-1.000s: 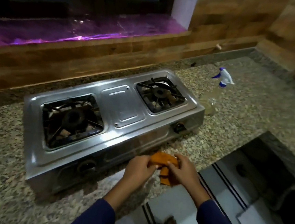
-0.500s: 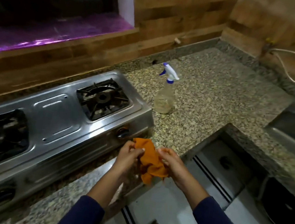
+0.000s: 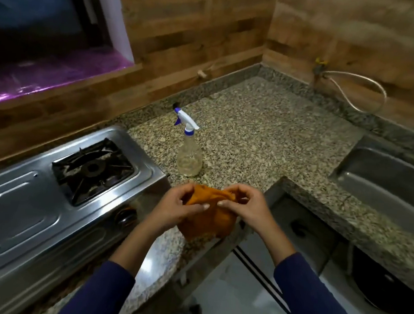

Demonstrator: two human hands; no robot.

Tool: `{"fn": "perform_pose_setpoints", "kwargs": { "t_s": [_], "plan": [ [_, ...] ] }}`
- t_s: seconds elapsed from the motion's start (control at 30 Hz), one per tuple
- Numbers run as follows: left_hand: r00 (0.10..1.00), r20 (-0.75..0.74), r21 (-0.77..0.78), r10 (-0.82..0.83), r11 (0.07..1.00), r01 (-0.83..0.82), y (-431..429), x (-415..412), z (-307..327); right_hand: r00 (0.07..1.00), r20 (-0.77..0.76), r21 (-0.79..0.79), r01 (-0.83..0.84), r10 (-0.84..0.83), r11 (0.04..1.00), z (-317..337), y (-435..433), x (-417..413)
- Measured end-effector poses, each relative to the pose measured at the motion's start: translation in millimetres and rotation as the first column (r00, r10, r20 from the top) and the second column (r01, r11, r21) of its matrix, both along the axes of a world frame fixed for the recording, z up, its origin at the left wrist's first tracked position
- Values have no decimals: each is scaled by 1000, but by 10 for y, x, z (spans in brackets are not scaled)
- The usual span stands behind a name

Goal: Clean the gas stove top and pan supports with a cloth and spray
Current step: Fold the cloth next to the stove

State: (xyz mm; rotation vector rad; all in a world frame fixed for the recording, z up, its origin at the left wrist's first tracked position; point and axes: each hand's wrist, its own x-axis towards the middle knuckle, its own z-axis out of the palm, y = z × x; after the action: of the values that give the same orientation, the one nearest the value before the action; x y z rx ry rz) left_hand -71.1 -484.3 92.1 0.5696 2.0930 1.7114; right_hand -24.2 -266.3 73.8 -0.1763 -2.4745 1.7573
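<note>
Evidently unwiped, the gas stove [image 3: 54, 203] sat left on the granite counter [image 3: 265, 137], the spray bottle [image 3: 189, 152] just beyond its corner. Both hands, left [image 3: 174, 205] and right [image 3: 248, 205], gripped the orange cloth [image 3: 208, 212]; folding it into a flat pad would wipe best.

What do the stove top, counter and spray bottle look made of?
Stove top: likely brushed stainless steel, silvery with streaky reflections.
Counter: speckled polished stone, probably granite; its front edge glints.
Spray bottle: clear plastic by the look, with a white and blue trigger head.
</note>
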Motion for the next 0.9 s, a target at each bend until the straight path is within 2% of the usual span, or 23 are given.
{"fn": "perform_pose_setpoints", "kwargs": {
  "t_s": [0.17,0.3,0.47,0.53,0.6,0.67,0.77,0.9],
  "plan": [
    [999,-35,16,37,999,-37,140,-181,85,997,-56,93,-42,48,995,175,142,-107],
    [999,-44,87,-29,996,33,271,-329,228,980,-78,243,-157,181,957,208,129,-161],
    [994,-69,63,-91,993,95,227,-457,375,993,-73,150,-83,94,985,176,-32,-316],
    [983,-138,-1,-119,993,120,164,-521,388,992,-73,125,-90,100,988,145,-46,-340],
    [936,-300,-163,-184,977,140,99,-624,395,992,-70,118,-98,107,988,148,-58,-355],
    [877,-399,-289,-269,944,158,77,-689,412,991,-74,114,-100,108,988,188,-80,-364],
    [868,-412,-353,-276,927,127,84,-711,410,993,-73,132,-83,93,988,230,-95,-386],
    [869,-441,-360,-225,931,58,70,-705,361,998,-62,241,33,-18,970,231,-63,-346]
  ]
}}
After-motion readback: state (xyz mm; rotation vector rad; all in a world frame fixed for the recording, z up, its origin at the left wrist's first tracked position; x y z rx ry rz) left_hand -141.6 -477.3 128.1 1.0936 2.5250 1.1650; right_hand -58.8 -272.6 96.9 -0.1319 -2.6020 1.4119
